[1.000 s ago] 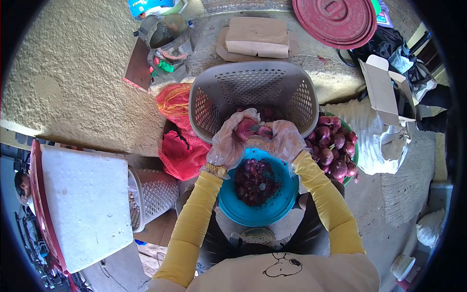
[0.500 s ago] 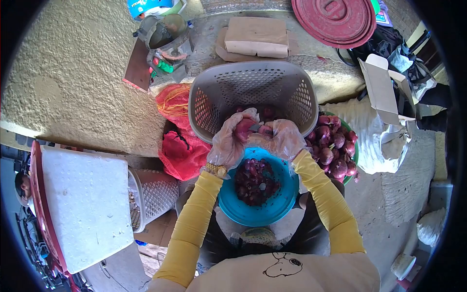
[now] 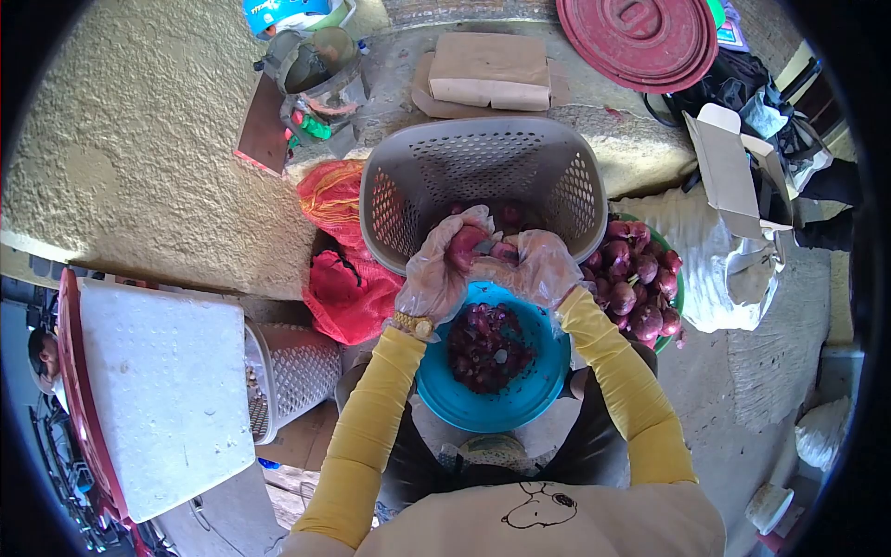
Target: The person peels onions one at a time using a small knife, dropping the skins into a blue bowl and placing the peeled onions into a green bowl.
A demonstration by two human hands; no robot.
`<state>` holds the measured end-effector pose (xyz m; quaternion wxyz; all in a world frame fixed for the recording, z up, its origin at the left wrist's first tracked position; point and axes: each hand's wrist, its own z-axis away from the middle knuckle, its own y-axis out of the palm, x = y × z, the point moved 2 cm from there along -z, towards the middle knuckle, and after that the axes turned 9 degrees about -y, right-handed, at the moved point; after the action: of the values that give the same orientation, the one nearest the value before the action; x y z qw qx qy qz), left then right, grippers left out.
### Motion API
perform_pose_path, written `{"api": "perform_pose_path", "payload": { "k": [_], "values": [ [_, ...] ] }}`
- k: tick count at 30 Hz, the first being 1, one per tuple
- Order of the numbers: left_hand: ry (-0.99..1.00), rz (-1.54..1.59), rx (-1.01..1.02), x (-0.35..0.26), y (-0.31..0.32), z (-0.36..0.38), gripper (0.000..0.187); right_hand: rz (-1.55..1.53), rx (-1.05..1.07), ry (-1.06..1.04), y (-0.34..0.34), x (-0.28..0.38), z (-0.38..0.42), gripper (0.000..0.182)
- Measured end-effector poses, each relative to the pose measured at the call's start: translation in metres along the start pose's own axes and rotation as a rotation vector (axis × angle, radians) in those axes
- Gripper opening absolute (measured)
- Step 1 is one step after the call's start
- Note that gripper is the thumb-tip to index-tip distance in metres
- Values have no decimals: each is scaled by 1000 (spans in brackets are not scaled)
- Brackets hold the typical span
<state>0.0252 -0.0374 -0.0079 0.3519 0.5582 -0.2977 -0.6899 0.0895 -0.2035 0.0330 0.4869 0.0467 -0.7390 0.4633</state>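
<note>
My left hand (image 3: 440, 274), in a clear plastic glove, is closed round a red onion (image 3: 465, 249). Facing it, my gloved right hand (image 3: 548, 266) is closed at the onion's right side, where a small dark blade-like piece and a reddish piece show between the fingers; what exactly it grips is unclear. Both hands are above the front rim of a grey perforated basket (image 3: 483, 139) with some onions inside. Below them is a blue basin (image 3: 492, 415) holding dark red onion skins (image 3: 484, 348).
A green-rimmed container of red onions (image 3: 640, 278) stands right of the basket. To the left lie a red mesh sack (image 3: 348, 288), a tipped white basket (image 3: 302, 371) and a white foam board (image 3: 162, 390). A cardboard box (image 3: 490, 71) and red lid (image 3: 639, 37) are behind.
The onion and the small dark piece between my hands have shifted slightly, and my fingers have moved a little. The basket, basin and surroundings look the same.
</note>
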Motion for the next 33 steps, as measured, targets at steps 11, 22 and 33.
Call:
{"api": "perform_pose_path", "payload": {
  "k": [11,22,33],
  "values": [
    [-4,-48,56,6,-8,-1,38,69,31,40,6,-3,1,68],
    [-187,-95,14,-13,-8,4,37,217,-46,-165,12,-20,2,69],
    [-81,135,-119,-20,0,5,39,347,258,-306,27,1,10,76]
  ]
}}
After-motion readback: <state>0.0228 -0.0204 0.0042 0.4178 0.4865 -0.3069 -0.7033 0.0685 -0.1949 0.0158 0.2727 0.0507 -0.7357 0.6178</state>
